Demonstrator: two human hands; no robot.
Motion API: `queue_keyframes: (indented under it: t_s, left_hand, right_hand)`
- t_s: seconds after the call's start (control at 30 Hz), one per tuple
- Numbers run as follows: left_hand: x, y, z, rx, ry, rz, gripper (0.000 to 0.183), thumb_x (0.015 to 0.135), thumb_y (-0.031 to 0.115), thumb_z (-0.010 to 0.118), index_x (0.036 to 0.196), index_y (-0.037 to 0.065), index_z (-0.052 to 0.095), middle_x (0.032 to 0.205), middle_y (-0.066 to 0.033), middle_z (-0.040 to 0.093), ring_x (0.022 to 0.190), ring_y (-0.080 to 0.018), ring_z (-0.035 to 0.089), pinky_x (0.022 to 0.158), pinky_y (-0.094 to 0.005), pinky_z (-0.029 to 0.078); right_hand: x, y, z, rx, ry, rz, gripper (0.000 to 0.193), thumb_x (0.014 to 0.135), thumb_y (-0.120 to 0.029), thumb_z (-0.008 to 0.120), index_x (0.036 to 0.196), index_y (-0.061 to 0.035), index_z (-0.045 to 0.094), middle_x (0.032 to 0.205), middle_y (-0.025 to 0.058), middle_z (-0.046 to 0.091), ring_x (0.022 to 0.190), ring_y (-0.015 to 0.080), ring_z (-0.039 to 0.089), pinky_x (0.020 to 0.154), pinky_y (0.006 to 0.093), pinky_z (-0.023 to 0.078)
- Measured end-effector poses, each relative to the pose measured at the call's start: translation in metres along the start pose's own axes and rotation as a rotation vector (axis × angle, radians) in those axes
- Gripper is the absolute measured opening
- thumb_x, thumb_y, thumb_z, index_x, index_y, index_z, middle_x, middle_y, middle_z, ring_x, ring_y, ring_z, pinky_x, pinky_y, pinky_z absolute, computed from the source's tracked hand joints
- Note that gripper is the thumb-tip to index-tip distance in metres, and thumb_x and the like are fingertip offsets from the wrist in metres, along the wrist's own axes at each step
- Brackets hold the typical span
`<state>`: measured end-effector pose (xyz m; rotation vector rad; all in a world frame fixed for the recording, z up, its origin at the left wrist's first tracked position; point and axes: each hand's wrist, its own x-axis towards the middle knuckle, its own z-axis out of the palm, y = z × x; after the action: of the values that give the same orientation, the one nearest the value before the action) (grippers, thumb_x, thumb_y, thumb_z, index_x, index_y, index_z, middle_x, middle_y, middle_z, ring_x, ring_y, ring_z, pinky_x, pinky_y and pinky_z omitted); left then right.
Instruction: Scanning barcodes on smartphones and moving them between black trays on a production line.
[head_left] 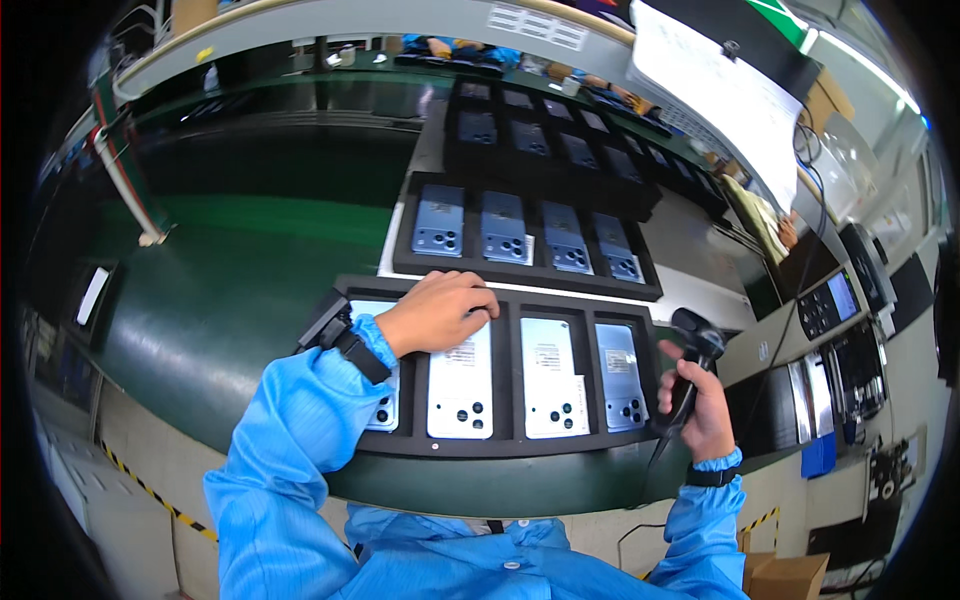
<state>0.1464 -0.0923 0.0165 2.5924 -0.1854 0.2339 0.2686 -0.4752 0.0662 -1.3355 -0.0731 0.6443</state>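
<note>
A black foam tray (510, 446) in front of me holds several light-blue smartphones, backs up, camera clusters toward me. My left hand (440, 312) is closed over the upper end of the second smartphone (461, 385), its fingers curled. Whatever lies under those fingers is hidden. My left forearm partly covers the leftmost phone (384, 413). To the right lie a third phone (545, 362) with a white label and a fourth phone (621, 375). Beside the tray's right end, my right hand (705, 411) grips a black handheld barcode scanner (686, 388) by its handle.
Behind stands another black tray (530, 275) of darker blue phones, with stacked phone trays (540, 165) farther back. A label printer (815, 312) with a small screen is at right. White papers (715, 85) hang from the shelf above. The green bench (230, 270) extends left.
</note>
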Motion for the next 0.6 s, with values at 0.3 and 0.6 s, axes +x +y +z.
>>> queue_keyframes:
  t_s: [0.3,0.6]
  left_hand:
    - [0.0,-0.008,0.016,0.027,0.12,0.002,0.026,0.098,0.028,0.057,0.105,0.013,0.077,0.121,-0.0116,0.066,0.113,-0.0313,0.061,0.099,-0.0453,0.043]
    - [0.001,-0.002,0.019,0.033,0.16,0.019,0.027,0.095,0.033,0.062,0.096,0.01,0.076,0.125,-0.0107,0.065,0.115,-0.031,0.061,0.098,-0.0457,0.043]
  right_hand:
    - [-0.014,0.059,0.148,-0.084,-0.543,0.412,0.026,0.099,-0.018,0.061,0.113,0.0038,0.057,0.088,0.014,0.071,0.06,0.0154,0.066,0.055,0.0274,0.055]
    - [-0.025,0.062,0.13,-0.08,-0.611,0.333,0.058,0.101,-0.011,0.057,0.147,0.0017,0.024,0.115,0.0296,0.067,0.076,0.0208,0.07,0.063,0.0292,0.058]
